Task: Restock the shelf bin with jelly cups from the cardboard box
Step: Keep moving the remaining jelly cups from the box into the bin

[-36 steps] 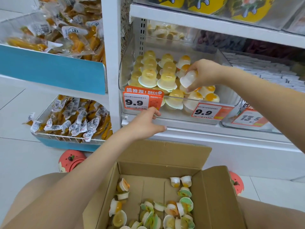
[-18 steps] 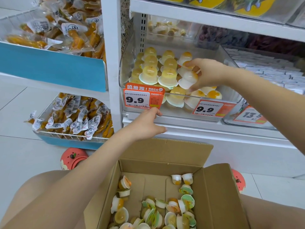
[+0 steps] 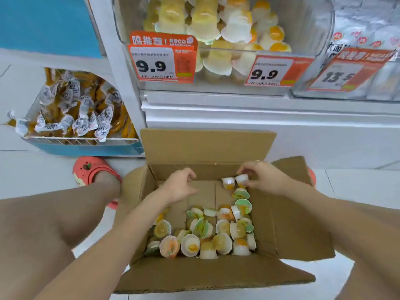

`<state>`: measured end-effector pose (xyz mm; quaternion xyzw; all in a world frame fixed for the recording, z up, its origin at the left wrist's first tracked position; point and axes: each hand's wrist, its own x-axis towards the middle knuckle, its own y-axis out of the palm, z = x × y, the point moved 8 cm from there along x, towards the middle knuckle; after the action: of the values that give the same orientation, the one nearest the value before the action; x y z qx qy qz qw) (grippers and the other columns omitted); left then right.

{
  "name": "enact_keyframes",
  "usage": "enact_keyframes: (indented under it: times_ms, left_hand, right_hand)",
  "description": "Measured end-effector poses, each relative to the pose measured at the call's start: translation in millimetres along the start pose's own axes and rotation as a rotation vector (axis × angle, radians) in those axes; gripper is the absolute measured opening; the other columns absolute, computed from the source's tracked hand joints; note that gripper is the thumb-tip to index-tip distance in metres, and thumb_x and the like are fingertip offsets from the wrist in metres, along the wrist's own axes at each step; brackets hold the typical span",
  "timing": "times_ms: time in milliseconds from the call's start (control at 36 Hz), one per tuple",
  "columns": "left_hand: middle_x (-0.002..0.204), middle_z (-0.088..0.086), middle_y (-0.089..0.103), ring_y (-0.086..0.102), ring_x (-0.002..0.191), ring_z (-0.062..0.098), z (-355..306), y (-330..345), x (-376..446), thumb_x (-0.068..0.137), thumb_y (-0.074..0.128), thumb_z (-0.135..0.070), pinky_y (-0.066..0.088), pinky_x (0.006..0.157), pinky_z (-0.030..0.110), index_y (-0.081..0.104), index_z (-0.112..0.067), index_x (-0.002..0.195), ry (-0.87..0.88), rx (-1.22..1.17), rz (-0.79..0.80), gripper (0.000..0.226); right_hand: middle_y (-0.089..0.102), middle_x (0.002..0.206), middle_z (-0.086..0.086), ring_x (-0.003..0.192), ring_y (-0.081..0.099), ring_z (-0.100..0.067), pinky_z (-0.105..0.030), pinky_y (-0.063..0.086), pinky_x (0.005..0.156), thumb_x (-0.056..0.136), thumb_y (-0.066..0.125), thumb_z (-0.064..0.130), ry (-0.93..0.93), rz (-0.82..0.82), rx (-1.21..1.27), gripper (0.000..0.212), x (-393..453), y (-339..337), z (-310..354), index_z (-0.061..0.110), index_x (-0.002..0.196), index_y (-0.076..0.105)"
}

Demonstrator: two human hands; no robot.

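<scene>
The open cardboard box [image 3: 296, 226] sits on the floor between my knees, with several loose jelly cups [image 3: 216, 234] heaped in its near half. Two more cups stand in the far right corner. My right hand [image 3: 265, 178] reaches into that corner and pinches one of them, a white and orange jelly cup [image 3: 242, 180]. My left hand [image 3: 179, 187] hovers over the box's bare far-left floor, fingers loosely curled, holding nothing. Above, the clear shelf bin [image 3: 307, 29] holds stacked yellow and white jelly cups [image 3: 203, 22] behind two 9.9 price tags.
A wire basket of wrapped snack packets [image 3: 75, 118] stands low at the left. My foot in a coral clog [image 3: 91, 169] is beside the box's left flap. A neighbouring clear bin with a 13.5 tag [image 3: 339, 76] sits to the right. The white shelf base [image 3: 259, 131] rises behind the box.
My right hand left a cup in the shelf bin and came down into the box's far right corner. My left hand dropped from the shelf edge into the box. The view tilted downward.
</scene>
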<state>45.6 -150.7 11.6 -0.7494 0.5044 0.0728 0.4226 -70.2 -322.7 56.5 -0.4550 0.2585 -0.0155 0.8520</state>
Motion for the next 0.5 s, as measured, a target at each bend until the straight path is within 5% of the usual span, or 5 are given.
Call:
enact_keyframes:
  times_ms: [167, 306, 500]
  left_hand:
    - [0.12, 0.013, 0.056, 0.053, 0.111, 0.026, 68.5, 76.8, 12.1, 0.085, 0.064, -0.014, 0.045, 0.092, 0.033, 0.051, -0.004, 0.12, -0.121, 0.019, 0.127, 0.039]
    - [0.124, 0.01, 0.055, 0.053, 0.114, 0.026, 104.5, 112.5, 24.9, 0.083, 0.052, 0.0, 0.046, 0.094, 0.037, 0.043, -0.017, 0.13, -0.116, 0.182, 0.152, 0.051]
    - [0.142, -0.001, 0.039, 0.039, 0.128, 0.025, 100.1, 131.6, 59.1, 0.082, 0.06, -0.02, 0.039, 0.102, 0.041, 0.038, -0.032, 0.137, -0.044, 0.268, 0.121, 0.061]
  right_hand:
    - [0.058, 0.12, -0.003, 0.109, 0.053, -0.02, -0.029, 0.044, 0.087, 0.083, 0.068, 0.014, 0.107, 0.243, -0.067, 0.038, 17.9, 97.3, -51.0, 0.015, 0.12, 0.057]
    - [0.054, 0.129, -0.01, 0.118, 0.051, -0.025, -0.032, 0.042, 0.096, 0.093, 0.054, 0.017, 0.157, 0.406, -0.159, 0.036, 22.7, 148.4, -69.7, 0.012, 0.128, 0.05]
    - [0.048, 0.138, -0.01, 0.122, 0.049, -0.029, -0.034, 0.045, 0.094, 0.088, 0.054, 0.011, 0.234, 0.374, -0.09, 0.059, 29.4, 178.6, -96.0, 0.022, 0.142, 0.034]
